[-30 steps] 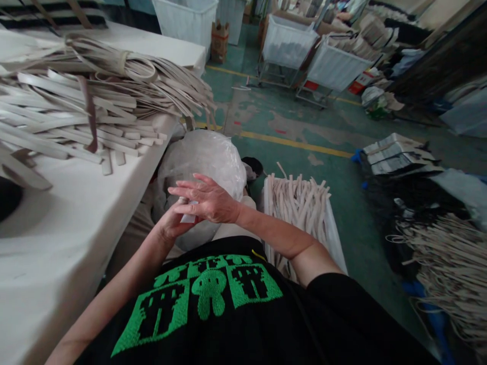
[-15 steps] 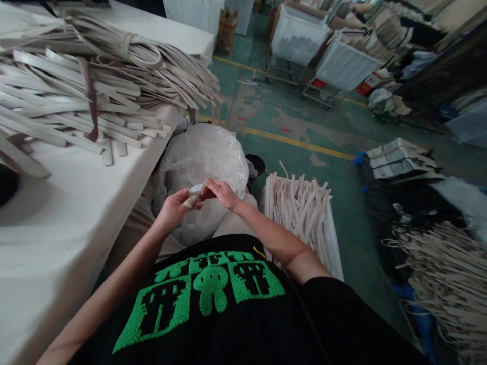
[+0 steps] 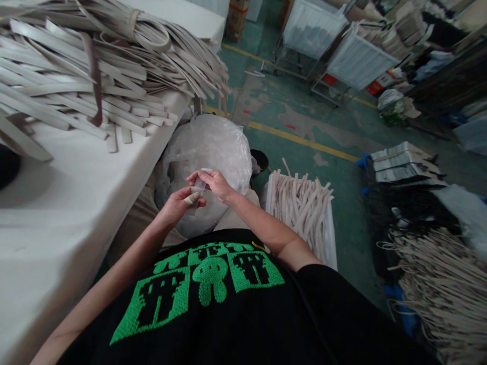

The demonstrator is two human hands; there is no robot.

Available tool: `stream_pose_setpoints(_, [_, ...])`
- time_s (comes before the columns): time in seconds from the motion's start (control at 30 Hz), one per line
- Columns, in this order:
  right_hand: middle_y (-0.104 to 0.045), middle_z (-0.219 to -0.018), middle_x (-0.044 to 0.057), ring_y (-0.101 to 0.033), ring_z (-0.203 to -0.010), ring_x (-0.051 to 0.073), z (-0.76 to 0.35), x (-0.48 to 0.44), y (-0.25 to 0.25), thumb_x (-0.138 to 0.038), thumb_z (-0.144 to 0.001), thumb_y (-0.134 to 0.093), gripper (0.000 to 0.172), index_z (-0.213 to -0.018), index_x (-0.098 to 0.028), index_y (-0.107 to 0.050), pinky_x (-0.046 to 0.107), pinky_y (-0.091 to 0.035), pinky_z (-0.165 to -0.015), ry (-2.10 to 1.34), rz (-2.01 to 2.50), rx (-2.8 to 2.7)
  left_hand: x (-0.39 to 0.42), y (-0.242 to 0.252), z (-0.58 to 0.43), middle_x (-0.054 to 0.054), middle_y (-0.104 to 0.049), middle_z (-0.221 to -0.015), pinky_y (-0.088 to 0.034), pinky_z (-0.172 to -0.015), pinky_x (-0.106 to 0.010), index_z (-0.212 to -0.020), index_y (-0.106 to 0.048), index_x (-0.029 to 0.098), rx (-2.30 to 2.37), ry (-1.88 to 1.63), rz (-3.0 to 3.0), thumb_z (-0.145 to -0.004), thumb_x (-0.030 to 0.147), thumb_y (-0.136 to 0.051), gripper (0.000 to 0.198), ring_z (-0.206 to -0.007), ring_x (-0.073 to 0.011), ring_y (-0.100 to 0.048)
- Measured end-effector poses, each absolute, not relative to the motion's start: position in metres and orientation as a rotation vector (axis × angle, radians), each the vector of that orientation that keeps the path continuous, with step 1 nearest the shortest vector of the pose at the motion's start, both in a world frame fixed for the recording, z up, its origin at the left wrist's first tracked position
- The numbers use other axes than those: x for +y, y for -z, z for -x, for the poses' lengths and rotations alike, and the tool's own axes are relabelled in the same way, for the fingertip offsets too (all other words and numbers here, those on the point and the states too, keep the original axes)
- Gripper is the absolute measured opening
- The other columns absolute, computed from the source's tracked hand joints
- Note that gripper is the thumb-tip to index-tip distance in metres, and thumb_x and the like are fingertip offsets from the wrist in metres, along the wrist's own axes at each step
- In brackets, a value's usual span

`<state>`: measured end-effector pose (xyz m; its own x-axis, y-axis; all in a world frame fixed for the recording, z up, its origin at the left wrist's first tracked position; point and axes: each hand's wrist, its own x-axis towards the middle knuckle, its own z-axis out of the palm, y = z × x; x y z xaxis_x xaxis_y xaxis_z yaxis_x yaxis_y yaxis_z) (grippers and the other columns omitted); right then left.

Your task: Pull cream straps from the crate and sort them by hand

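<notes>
In front of my body, my left hand [image 3: 178, 205] and my right hand [image 3: 216, 185] are close together. Between them is a small translucent whitish piece of plastic film [image 3: 199, 187], pinched by the fingers of both; its exact kind is too small to tell. A pale wrap [image 3: 191, 198] circles one finger of the left hand. Right below both hands bulges a large clear plastic bag [image 3: 224, 137], spread round like a lined bin with pale, indistinct contents.
Beige straps [image 3: 76, 96] lie heaped on the white-covered table [image 3: 57, 213] at left. A white crate [image 3: 333, 243] of pale strips [image 3: 300, 203] stands on the floor to my right. Farther right are a stacked bundle [image 3: 403, 159] and heaped cords [image 3: 441, 284]. White wheeled bins [image 3: 359, 58] stand behind.
My right hand has shifted left and slightly up, its fingers now over the plastic piece. The left hand stays nearly in place. The whole view has shifted slightly.
</notes>
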<state>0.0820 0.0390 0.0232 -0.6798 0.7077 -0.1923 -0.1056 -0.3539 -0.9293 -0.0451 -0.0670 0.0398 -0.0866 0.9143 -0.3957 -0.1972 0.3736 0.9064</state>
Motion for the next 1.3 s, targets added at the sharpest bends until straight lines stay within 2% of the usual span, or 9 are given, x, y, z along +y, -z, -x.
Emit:
stream_pose_setpoints(0.27, [-0.076, -0.1, 0.008, -0.07, -0.084, 0.014, -0.077, 0.05, -0.028, -0.044, -0.1, -0.054, 0.034, -0.091, -0.015, -0.07, 0.028, -0.055, -0.081, -2.002, 0.891, -1.499, -0.077, -0.019, 0.049, -0.007, -0.076, -0.084, -0.053, -0.082, -0.035, -0.093, -0.066, 0.016, 1.321, -1.06, -0.677, -0.076, 0.052, -0.075, 0.04, -0.076, -0.0194, -0.069])
stream_pose_setpoints(0.47, [-0.075, -0.089, 0.01, -0.07, -0.077, 0.019, -0.076, 0.053, -0.019, -0.067, -0.084, -0.061, 0.051, -0.085, -0.017, -0.072, 0.036, -0.055, -0.081, -1.921, 0.902, -1.568, -0.068, 0.009, 0.053, -0.009, -0.075, -0.074, -0.049, -0.075, -0.035, -0.073, -0.07, 0.017, 1.474, -0.807, -1.023, -0.077, 0.055, -0.064, 0.039, -0.073, -0.0237, -0.067])
stream_pose_setpoints(0.6, [-0.073, -0.087, 0.012, -0.071, -0.079, 0.024, -0.071, 0.059, -0.014, -0.065, -0.085, -0.06, 0.043, -0.08, -0.024, -0.073, 0.041, -0.054, -0.082, -1.962, 0.89, -1.645, -0.059, 0.03, 0.058, -0.007, -0.074, -0.073, -0.047, -0.075, -0.035, -0.071, -0.074, 0.017, 1.58, -0.722, -1.161, -0.078, 0.053, -0.062, 0.038, -0.074, -0.0245, -0.066])
stream_pose_setpoints(0.73, [-0.073, -0.089, 0.012, -0.071, -0.076, 0.025, -0.068, 0.07, -0.019, -0.059, -0.089, -0.052, 0.039, -0.076, -0.029, -0.072, 0.042, -0.053, -0.076, -1.95, 0.93, -1.909, -0.054, 0.053, 0.059, -0.007, -0.07, -0.067, -0.045, -0.072, -0.035, -0.065, -0.072, 0.016, 1.478, -0.79, -0.895, -0.066, 0.059, -0.071, 0.043, -0.069, -0.0228, -0.061])
stream_pose_setpoints(0.8, [-0.07, -0.077, 0.011, -0.067, -0.068, 0.023, -0.067, 0.085, -0.025, -0.057, -0.085, -0.055, 0.036, -0.067, -0.03, -0.07, 0.042, -0.051, -0.073, -1.837, 0.945, -2.156, -0.049, 0.065, 0.059, -0.007, -0.069, -0.067, -0.044, -0.069, -0.035, -0.065, -0.071, 0.016, 1.408, -0.823, -0.769, -0.06, 0.064, -0.073, 0.049, -0.066, -0.0218, -0.061])
stream_pose_setpoints(0.9, [-0.066, -0.064, 0.006, -0.061, -0.065, 0.022, -0.059, 0.117, -0.04, -0.046, -0.072, -0.069, 0.019, -0.059, -0.033, -0.067, 0.042, -0.051, -0.076, -1.603, 0.924, -2.458, -0.04, 0.077, 0.061, -0.008, -0.068, -0.068, -0.043, -0.064, -0.034, -0.065, -0.069, 0.016, 1.364, -0.877, -0.666, -0.054, 0.068, -0.075, 0.053, -0.063, -0.0199, -0.06])
stream_pose_setpoints(1.0, [-0.073, -0.074, 0.005, -0.065, -0.07, 0.024, -0.034, 0.145, -0.065, -0.04, -0.074, -0.068, 0.008, -0.071, -0.037, -0.074, 0.044, -0.051, -0.077, -1.349, 0.795, -2.646, -0.03, 0.085, 0.061, -0.006, -0.066, -0.067, -0.042, -0.06, -0.034, -0.063, -0.065, 0.021, 1.341, -0.959, -0.561, -0.049, 0.07, -0.077, 0.053, -0.06, -0.0178, -0.058])
stream_pose_setpoints(1.17, [-0.078, -0.101, 0.005, -0.072, -0.094, 0.027, 0.047, 0.152, -0.11, -0.04, -0.09, -0.057, 0.024, -0.101, -0.032, -0.077, 0.044, -0.054, -0.087, -1.082, 0.556, -2.689, -0.021, 0.092, 0.056, -0.002, -0.061, -0.064, -0.042, -0.06, -0.032, -0.067, -0.06, 0.02, 1.331, -1.06, -0.485, -0.047, 0.069, -0.078, 0.056, -0.057, -0.0155, -0.056])
stream_pose_setpoints(1.3, [-0.071, -0.128, 0.008, -0.068, -0.115, 0.024, 0.131, 0.13, -0.128, -0.043, -0.093, -0.059, 0.042, -0.13, -0.022, -0.065, 0.038, -0.05, -0.1, -1.034, 0.507, -2.699, -0.017, 0.094, 0.051, -0.004, -0.063, -0.063, -0.042, -0.06, -0.034, -0.061, -0.061, 0.02, 1.337, -1.079, -0.507, -0.047, 0.067, -0.078, 0.051, -0.057, -0.0176, -0.056])
